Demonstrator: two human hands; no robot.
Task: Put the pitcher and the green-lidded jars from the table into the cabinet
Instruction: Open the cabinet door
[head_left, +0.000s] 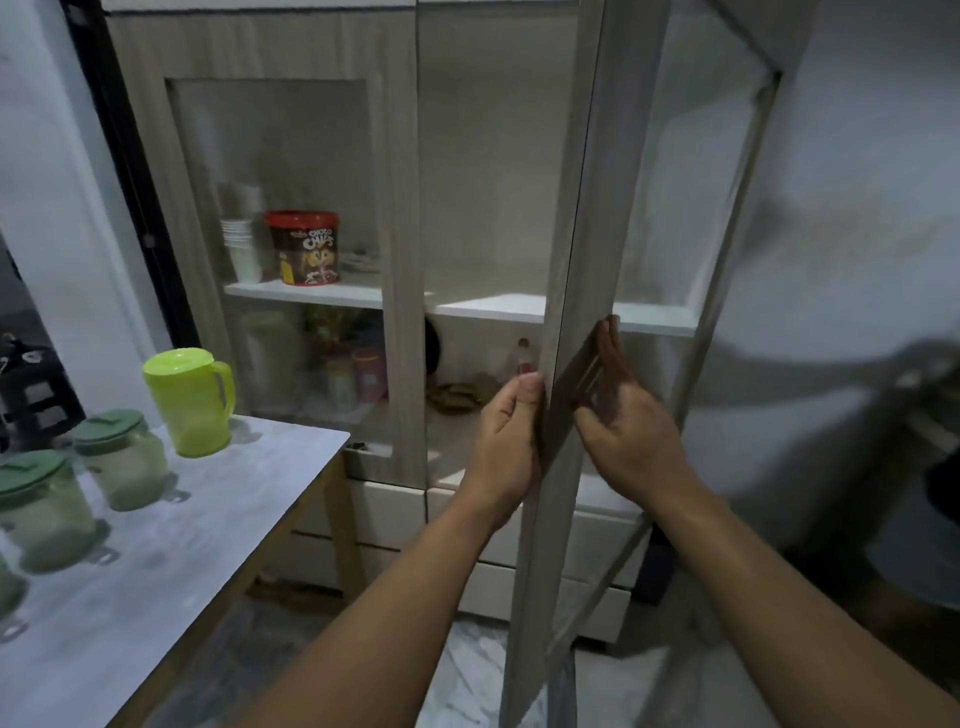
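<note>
A lime-green pitcher (189, 402) with a lid and handle stands near the far corner of the white table (171, 551). Two green-lidded jars (122, 460) (39, 512) stand in front of it toward the left edge; a third is barely visible at the frame's left border. The tall cabinet (400, 234) has its right glass door (566, 291) swung open edge-on to me. My left hand (506, 441) grips the door's edge from the left. My right hand (626, 436) holds the dark handle on the door's other side.
The left cabinet door is closed; behind its glass are a red chocolate-cereal tub (305, 248), stacked white cups (241, 249) and small containers below. White shelf (493, 306) bare on the right part. Drawers (395, 525) sit under the cabinet. Marble floor below.
</note>
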